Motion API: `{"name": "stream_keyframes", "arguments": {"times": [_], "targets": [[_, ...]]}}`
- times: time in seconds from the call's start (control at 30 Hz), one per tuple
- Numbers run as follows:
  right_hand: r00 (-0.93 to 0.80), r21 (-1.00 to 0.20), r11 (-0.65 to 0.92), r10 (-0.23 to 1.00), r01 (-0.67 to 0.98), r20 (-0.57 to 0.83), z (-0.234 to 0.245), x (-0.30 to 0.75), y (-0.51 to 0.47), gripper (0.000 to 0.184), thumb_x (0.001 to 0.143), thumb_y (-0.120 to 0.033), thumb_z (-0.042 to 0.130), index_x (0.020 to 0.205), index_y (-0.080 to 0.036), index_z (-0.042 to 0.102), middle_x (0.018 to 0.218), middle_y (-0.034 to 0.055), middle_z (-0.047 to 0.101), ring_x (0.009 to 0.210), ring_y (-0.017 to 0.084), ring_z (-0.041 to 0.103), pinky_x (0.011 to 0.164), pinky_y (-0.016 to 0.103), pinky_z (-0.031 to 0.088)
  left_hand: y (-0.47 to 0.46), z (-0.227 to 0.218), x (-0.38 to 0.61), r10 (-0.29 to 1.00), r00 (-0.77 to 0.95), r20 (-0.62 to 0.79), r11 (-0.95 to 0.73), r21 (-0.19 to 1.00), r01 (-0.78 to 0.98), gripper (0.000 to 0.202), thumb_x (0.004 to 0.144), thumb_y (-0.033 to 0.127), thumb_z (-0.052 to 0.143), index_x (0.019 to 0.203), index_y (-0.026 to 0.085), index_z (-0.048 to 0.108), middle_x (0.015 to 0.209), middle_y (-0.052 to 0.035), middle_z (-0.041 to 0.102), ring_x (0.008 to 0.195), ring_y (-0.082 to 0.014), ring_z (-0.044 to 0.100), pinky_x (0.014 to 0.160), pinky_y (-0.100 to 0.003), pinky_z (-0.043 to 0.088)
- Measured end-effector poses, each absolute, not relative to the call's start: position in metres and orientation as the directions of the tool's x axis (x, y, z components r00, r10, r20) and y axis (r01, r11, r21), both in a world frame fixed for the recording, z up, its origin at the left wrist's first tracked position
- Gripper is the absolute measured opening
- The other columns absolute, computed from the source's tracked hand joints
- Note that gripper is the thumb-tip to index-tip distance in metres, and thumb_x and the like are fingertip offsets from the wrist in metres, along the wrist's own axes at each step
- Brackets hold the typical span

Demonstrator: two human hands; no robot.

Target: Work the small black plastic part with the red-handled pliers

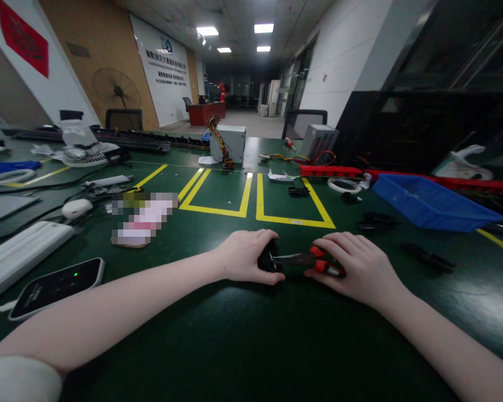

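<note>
My left hand is closed around a small black part, its fingers and thumb hiding much of it. From the other side my right hand grips red-handled pliers. The narrow metal jaws point left and reach the black part. Whether they pinch it or only touch it, I cannot tell. Both hands are just above the dark green table, near its middle.
Yellow tape outlines mark the table beyond my hands. A blue tray stands at right, near loose black pieces. Left are a phone-like object, a white power strip and a black device. Metal power supply boxes stand farther back.
</note>
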State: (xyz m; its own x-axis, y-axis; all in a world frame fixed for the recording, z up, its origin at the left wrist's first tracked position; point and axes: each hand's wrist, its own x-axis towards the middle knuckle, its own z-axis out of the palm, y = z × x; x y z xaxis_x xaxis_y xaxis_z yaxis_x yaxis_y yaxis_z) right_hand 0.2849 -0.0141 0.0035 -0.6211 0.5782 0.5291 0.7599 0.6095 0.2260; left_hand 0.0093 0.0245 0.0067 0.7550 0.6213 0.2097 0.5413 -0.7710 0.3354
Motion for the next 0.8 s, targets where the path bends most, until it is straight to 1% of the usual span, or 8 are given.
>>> {"name": "stream_keyframes", "arguments": {"times": [0.07, 0.3, 0.47, 0.63, 0.8], "targets": [[-0.625, 0.218, 0.622, 0.570, 0.752, 0.533, 0.0038, 0.2843, -0.0142, 0.046, 0.079, -0.053, 0.068, 0.105, -0.016, 0.065, 0.098, 0.0130, 0.069, 0.087, 0.026, 0.063, 0.073, 0.038, 0.048, 0.0245, 0.0065, 0.0094, 0.623, 0.753, 0.211, -0.771, 0.329, 0.546, 0.075, 0.077, 0.066, 0.063, 0.131, 0.016, 0.046, 0.114, -0.0108, 0.066, 0.094, -0.0288, 0.068, 0.078, -0.038, 0.054], [-0.637, 0.211, 0.647, 0.543, 0.733, 0.548, 0.0038, 0.2843, -0.0151, 0.043, 0.081, -0.053, 0.066, 0.104, -0.016, 0.064, 0.095, 0.0119, 0.068, 0.082, 0.024, 0.064, 0.070, 0.036, 0.050, 0.0254, 0.0085, 0.0090, 0.607, 0.770, 0.198, -0.779, 0.340, 0.526, 0.074, 0.079, 0.066, 0.061, 0.132, 0.016, 0.046, 0.116, -0.0113, 0.066, 0.094, -0.0286, 0.068, 0.078, -0.039, 0.053], [-0.669, 0.247, 0.662, 0.515, 0.708, 0.536, 0.0044, 0.2847, -0.0156, 0.044, 0.082, -0.053, 0.065, 0.104, -0.014, 0.061, 0.095, 0.0132, 0.067, 0.081, 0.023, 0.063, 0.070, 0.035, 0.051, 0.0259, 0.0081, 0.0087, 0.607, 0.767, 0.208, -0.778, 0.355, 0.519, 0.072, 0.081, 0.066, 0.059, 0.131, 0.016, 0.047, 0.115, -0.0115, 0.067, 0.093, -0.0280, 0.068, 0.077, -0.038, 0.053], [-0.665, 0.277, 0.641, 0.504, 0.716, 0.551, 0.0059, 0.2836, -0.0165, 0.042, 0.082, -0.050, 0.066, 0.104, -0.015, 0.060, 0.095, 0.0128, 0.067, 0.082, 0.024, 0.063, 0.069, 0.036, 0.049, 0.0268, 0.0070, 0.0075, 0.592, 0.777, 0.214, -0.789, 0.350, 0.505, 0.073, 0.081, 0.066, 0.058, 0.133, 0.016, 0.046, 0.118, -0.0121, 0.066, 0.095, -0.0280, 0.067, 0.077, -0.037, 0.053], [-0.650, 0.291, 0.613, 0.510, 0.734, 0.564, 0.0053, 0.2819, -0.0165, 0.041, 0.082, -0.048, 0.066, 0.103, -0.013, 0.060, 0.095, 0.0138, 0.066, 0.083, 0.024, 0.062, 0.070, 0.035, 0.048, 0.0265, 0.0068, 0.0066, 0.579, 0.786, 0.218, -0.799, 0.343, 0.494, 0.073, 0.081, 0.065, 0.059, 0.133, 0.016, 0.046, 0.119, -0.0109, 0.065, 0.097, -0.0282, 0.067, 0.079, -0.037, 0.053]]}}
